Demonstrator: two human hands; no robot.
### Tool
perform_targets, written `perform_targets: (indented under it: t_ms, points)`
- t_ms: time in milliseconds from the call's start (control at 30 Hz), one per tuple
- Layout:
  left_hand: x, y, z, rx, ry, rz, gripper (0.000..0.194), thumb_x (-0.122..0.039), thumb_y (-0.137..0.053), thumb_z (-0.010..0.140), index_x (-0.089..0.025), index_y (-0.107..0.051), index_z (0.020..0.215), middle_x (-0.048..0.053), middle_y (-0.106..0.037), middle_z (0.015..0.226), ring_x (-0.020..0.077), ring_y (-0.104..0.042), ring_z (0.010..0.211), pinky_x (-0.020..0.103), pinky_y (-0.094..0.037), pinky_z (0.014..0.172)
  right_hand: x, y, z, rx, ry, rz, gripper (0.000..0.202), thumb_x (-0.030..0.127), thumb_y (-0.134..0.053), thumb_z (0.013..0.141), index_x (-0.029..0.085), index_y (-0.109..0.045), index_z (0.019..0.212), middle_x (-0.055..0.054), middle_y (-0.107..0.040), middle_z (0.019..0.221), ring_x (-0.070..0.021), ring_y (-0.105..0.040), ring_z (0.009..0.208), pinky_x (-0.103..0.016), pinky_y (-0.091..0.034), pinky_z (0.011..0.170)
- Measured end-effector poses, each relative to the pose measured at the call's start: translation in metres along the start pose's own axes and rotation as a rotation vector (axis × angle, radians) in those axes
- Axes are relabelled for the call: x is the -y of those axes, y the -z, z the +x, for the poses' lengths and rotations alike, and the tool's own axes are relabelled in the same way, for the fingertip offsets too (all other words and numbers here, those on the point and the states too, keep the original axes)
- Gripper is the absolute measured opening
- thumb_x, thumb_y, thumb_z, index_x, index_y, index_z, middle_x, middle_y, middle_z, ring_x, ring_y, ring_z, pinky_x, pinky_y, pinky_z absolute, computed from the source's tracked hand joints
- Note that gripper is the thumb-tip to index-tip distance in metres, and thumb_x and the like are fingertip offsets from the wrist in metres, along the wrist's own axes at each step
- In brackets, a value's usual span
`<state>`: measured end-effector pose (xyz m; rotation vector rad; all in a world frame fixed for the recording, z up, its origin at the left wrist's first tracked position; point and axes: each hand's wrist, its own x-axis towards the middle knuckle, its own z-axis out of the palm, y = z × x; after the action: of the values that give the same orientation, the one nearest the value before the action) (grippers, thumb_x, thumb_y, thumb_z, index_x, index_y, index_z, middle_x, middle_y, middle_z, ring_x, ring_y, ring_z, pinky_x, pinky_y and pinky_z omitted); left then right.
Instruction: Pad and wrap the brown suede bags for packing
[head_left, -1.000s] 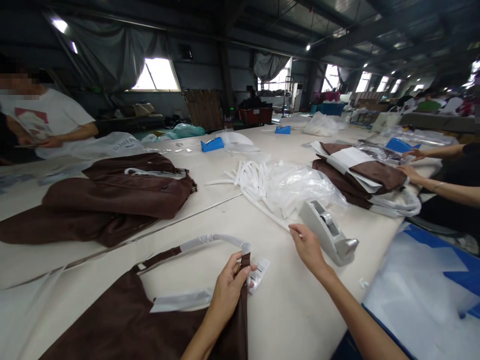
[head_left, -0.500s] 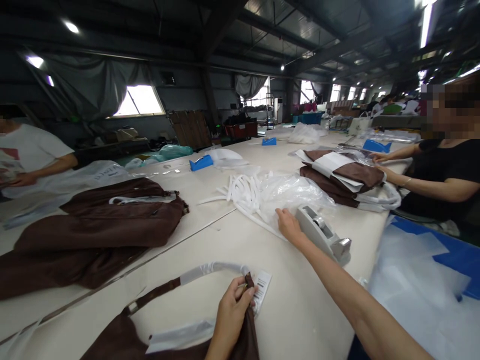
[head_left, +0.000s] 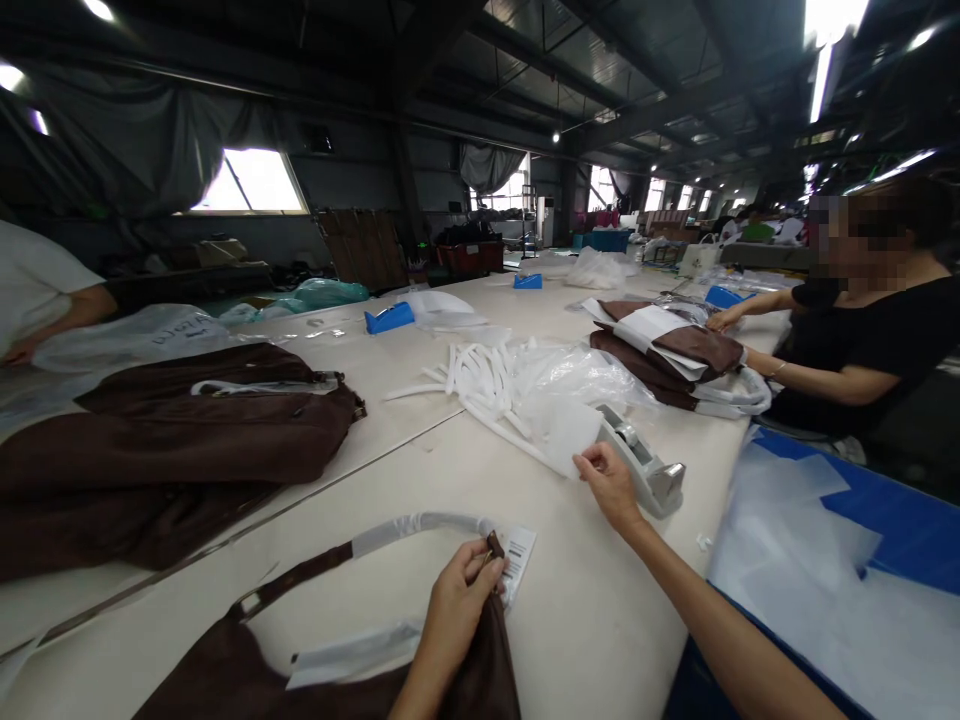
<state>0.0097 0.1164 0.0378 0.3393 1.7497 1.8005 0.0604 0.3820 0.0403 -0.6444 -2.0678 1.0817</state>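
Observation:
A brown handbag [head_left: 330,703] lies at the bottom, its strap [head_left: 307,578] arching up with clear wrapping [head_left: 420,522] round part of it. My left hand [head_left: 461,600] is closed on the strap end, by a metal fitting. Beside those fingers lies a white printed tag [head_left: 520,555]. My right hand [head_left: 611,487] pinches the lower corner of a thin white sheet [head_left: 571,432], which stands raised off the table. Just behind that hand is a grey tape dispenser [head_left: 637,460].
White strips [head_left: 480,385] and clear plastic [head_left: 592,375] lie beyond my right hand. More brown bags [head_left: 172,430] are at left. A co-worker [head_left: 862,330] handles a wrapped brown bag [head_left: 675,345] at right. Translucent sheets [head_left: 795,540] lie on a blue surface [head_left: 915,500] at lower right.
My right hand has drawn back toward me from beside the plastic, and a white sheet now shows in its fingers. My left hand stays on the strap. The view has shifted slightly.

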Motion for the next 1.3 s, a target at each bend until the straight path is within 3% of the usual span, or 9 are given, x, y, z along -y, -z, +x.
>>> perform_targets:
  t_ms: [133,200,333,400,467,667,767,1100,1300]
  points:
    - [0.0,0.0,-0.002,0.004,0.006,-0.001,0.063,-0.059,-0.081,0.058,-0.015,-0.064,0.1,0.008,-0.075,0.086,0.0201,-0.064,0.074,0.031,-0.05,0.073,-0.011,0.018,-0.028,0.052,-0.12,0.004,0.025,0.044,-0.05,0.085,0.02,-0.056,0.09,0.003,-0.06,0.054,-0.0166,-0.057,0.042,-0.027,-0.045,0.042]
    - [-0.001,-0.001,-0.003,0.001,0.019,0.0,0.064,-0.058,-0.081,0.058,-0.015,-0.064,0.101,0.008,-0.075,0.086,0.0193,-0.063,0.073,0.03,-0.05,0.073,-0.012,0.029,-0.034,0.057,-0.118,-0.053,0.023,0.04,-0.049,0.086,0.02,-0.059,0.091,0.002,-0.061,0.054,-0.0175,-0.058,0.041,-0.03,-0.049,0.045]
    - [-0.003,-0.001,-0.003,-0.012,0.039,-0.009,0.066,-0.058,-0.083,0.056,-0.015,-0.063,0.102,0.008,-0.075,0.085,0.0177,-0.062,0.071,0.029,-0.049,0.073,-0.001,0.045,-0.03,0.036,0.02,-0.175,0.024,0.029,-0.053,0.083,0.019,-0.065,0.102,-0.012,-0.072,0.1,-0.0295,-0.068,0.096,-0.048,-0.051,0.09]
    - [-0.004,-0.002,-0.003,-0.014,0.048,-0.007,0.067,-0.058,-0.083,0.056,-0.015,-0.063,0.102,0.008,-0.075,0.088,0.0169,-0.061,0.069,0.029,-0.048,0.072,0.006,0.047,-0.021,0.093,0.196,-0.305,0.039,0.019,-0.057,0.079,0.019,-0.064,0.117,-0.015,-0.059,0.135,-0.0336,-0.048,0.132,-0.053,-0.034,0.111]
    - [-0.005,-0.003,-0.004,-0.018,0.051,-0.002,0.067,-0.058,-0.083,0.056,-0.015,-0.063,0.103,0.009,-0.076,0.09,0.0165,-0.061,0.068,0.029,-0.048,0.072,0.008,0.046,-0.009,0.2,0.419,-0.52,0.054,0.011,-0.061,0.076,0.018,-0.059,0.13,-0.015,-0.045,0.15,-0.0358,-0.032,0.143,-0.059,-0.02,0.116]
    - [-0.006,-0.004,-0.006,-0.025,0.044,-0.015,0.064,-0.056,-0.084,0.056,-0.015,-0.065,0.101,0.008,-0.075,0.087,0.0159,-0.061,0.066,0.029,-0.049,0.071,0.005,0.045,0.029,0.391,0.701,-0.686,0.014,0.014,-0.06,0.087,0.019,-0.071,0.095,-0.014,-0.069,0.119,-0.0328,-0.057,0.122,-0.061,-0.025,0.112]
    - [-0.007,-0.003,-0.006,-0.021,0.051,-0.039,0.064,-0.054,-0.085,0.056,-0.015,-0.066,0.102,0.008,-0.076,0.088,0.0163,-0.062,0.067,0.029,-0.05,0.071,0.013,0.046,0.037,0.382,0.733,-0.617,0.018,0.02,-0.054,0.093,0.021,-0.071,0.087,-0.009,-0.074,0.105,-0.0262,-0.063,0.11,-0.053,-0.032,0.11]
    - [-0.008,0.0,-0.012,-0.019,0.06,-0.181,0.061,-0.048,-0.084,0.062,-0.013,-0.065,0.108,0.01,-0.074,0.09,0.015,-0.06,0.067,0.026,-0.047,0.067,0.057,0.06,0.054,0.044,0.549,-0.363,0.041,0.037,-0.028,0.103,0.017,-0.063,0.112,-0.01,-0.07,0.095,-0.0208,-0.063,0.082,-0.032,-0.048,0.078]
    - [-0.021,-0.002,-0.023,-0.017,-0.044,-0.267,0.051,-0.042,-0.082,0.069,-0.014,-0.066,0.108,0.01,-0.072,0.1,0.0141,-0.06,0.071,0.025,-0.048,0.071,0.074,0.036,0.045,0.668,0.323,-0.263,0.028,0.039,-0.049,0.091,0.021,-0.068,0.08,-0.001,-0.067,0.071,-0.0187,-0.058,0.067,-0.028,-0.042,0.064]
